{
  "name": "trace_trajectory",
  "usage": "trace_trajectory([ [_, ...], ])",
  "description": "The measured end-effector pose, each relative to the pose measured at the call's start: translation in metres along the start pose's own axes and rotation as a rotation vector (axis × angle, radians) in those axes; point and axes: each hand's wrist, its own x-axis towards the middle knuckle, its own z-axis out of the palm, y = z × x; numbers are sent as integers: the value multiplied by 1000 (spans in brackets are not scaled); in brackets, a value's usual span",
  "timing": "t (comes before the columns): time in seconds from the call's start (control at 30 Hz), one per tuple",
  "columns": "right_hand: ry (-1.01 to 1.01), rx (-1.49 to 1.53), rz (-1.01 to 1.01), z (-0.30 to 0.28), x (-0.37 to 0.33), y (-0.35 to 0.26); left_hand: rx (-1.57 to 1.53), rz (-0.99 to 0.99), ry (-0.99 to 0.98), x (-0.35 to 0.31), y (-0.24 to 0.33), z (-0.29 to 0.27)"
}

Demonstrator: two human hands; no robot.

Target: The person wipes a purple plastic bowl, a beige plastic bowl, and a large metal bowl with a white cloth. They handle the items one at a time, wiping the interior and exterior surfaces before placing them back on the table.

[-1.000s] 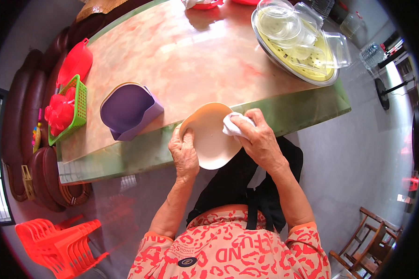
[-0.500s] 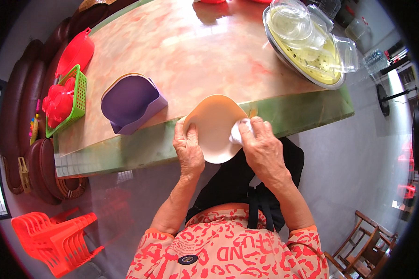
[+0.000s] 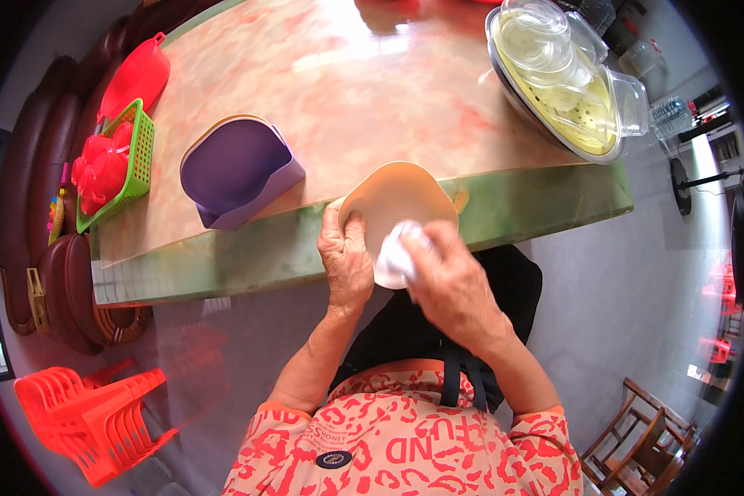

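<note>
A pale yellow plastic container [image 3: 398,192], whitish inside and with a curved rim, is held tilted at the table's front edge. My left hand [image 3: 345,262] grips its left wall, thumb inside and fingers outside. In my right hand [image 3: 452,277] is a bunched white cloth [image 3: 400,253], pressed to the near part of the container's inside. The fingers of that hand are slightly blurred. To the left on the table sits a purple container [image 3: 236,172] of like shape, with a lighter rim showing behind it.
A green basket [image 3: 143,153] with red items stands at the table's left, beside a red basin [image 3: 137,76]. At the far right, clear plastic containers [image 3: 540,41] lie on a yellow strainer in a metal bowl [image 3: 608,157]. Stacked red chairs [image 3: 99,422] are at lower left.
My right hand has moved the cloth from the container's right rim leftward and nearer, into its inside. The container sits slightly further right in view. My left hand keeps its grip.
</note>
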Motion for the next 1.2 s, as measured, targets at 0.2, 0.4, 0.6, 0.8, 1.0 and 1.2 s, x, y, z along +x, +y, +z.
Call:
trace_trajectory([
  [0.2, -86, -292, 70, 13, 6, 14, -45, -17, -2, 4, 2, 2],
  [0.4, -145, -201, -105, 15, 3, 0, -85, -39, -44, 7, -2, -2],
  [0.6, 27, -268, 7, 34, 27, 10, -269, -179, -86, 11, 13, 1],
  [0.8, 186, -342, 192, 43, 52, 18, -241, -176, -32, 11, 0, -3],
  [1.0, 70, -178, -36, 48, 49, 16, -219, -160, -28, 11, 1, -3],
  [1.2, -42, 56, -200, 35, 34, 6, -172, -196, -56, 6, 4, -6],
])
